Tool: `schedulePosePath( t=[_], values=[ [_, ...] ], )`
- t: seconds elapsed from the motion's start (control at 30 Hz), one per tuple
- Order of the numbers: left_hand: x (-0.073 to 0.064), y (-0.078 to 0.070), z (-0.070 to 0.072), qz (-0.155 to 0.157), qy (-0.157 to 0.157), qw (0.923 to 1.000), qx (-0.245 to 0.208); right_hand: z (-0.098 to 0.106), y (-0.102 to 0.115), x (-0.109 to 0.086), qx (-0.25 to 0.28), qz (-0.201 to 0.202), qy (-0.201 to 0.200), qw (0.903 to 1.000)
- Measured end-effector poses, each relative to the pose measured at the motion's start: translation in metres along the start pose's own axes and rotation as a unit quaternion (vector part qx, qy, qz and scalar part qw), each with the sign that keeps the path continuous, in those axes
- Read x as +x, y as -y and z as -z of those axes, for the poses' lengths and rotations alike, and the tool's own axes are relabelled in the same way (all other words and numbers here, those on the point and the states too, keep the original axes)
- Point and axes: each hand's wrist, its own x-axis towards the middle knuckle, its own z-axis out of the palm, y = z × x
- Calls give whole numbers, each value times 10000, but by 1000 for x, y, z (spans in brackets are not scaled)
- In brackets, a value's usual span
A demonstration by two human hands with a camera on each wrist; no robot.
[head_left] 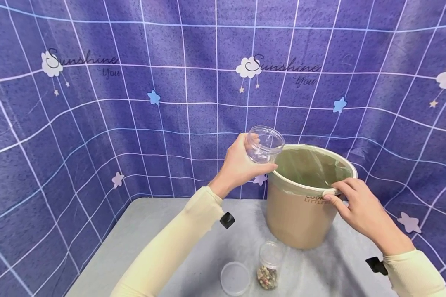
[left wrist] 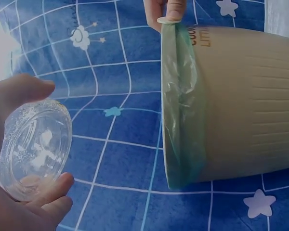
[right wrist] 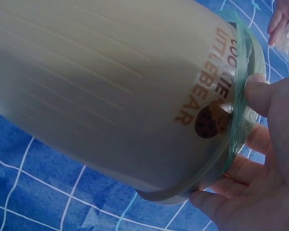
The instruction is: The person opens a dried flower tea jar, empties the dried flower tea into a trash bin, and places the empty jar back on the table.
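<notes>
My left hand (head_left: 241,159) grips a clear plastic jar (head_left: 264,144) around its side, raised near the left rim of a beige trash can (head_left: 301,218). The jar has no lid on and looks see-through, with nothing visible inside. A pale green bag (head_left: 304,165) lines the can and folds over its rim. With thumb and fingers, my right hand (head_left: 364,206) pinches the can's front right rim, at the small round tab. The left wrist view shows the jar (left wrist: 36,149) between thumb and fingers, apart from the can (left wrist: 241,106). Printed lettering marks the can in the right wrist view.
On the grey tabletop (head_left: 156,239), a second clear jar (head_left: 269,264) holds small mixed-colour pebble-like pieces at its bottom. A round translucent lid (head_left: 235,279) lies beside it to the left. A blue gridded curtain (head_left: 193,103) hangs behind and around the table.
</notes>
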Motion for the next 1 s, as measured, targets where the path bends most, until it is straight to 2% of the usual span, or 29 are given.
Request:
schedulePosePath(
  t=[0.1,0.27,0.6,0.8,1.0],
  values=[
    [-10,6,11,24,-88,9999,-113,-1,1,2,33,-33,4,10000],
    [-35,16,27,271,-281,9986,-356,-1,3,1,29,-85,24,10000],
    [-106,46,51,369,-648,9908,-1133,2,3,-2,55,-81,19,10000],
    [-144,68,61,643,-800,9916,-781,1,3,0,77,-31,26,10000],
    [-179,93,56,1169,-643,9908,-220,1,5,0,97,-52,4,9999]
  ],
)
